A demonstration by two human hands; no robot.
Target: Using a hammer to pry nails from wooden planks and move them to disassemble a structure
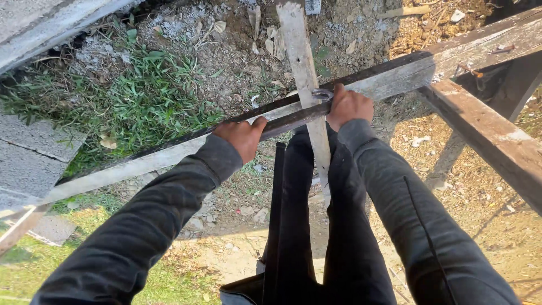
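Observation:
A long weathered wooden beam runs diagonally from lower left to upper right. A dark metal bar lies along its near edge. My left hand grips the bar and the beam's edge. My right hand is closed on the bar's far end, where a metal hook or claw meets a narrow upright wooden plank that crosses the beam. Both arms are in dark sleeves. My dark-trousered legs hang below the beam.
A second wooden beam slants down at the right. Grass, gravel and dry leaves cover the ground far below. Concrete slabs lie at the left. Sunlit bare soil spreads at the lower right.

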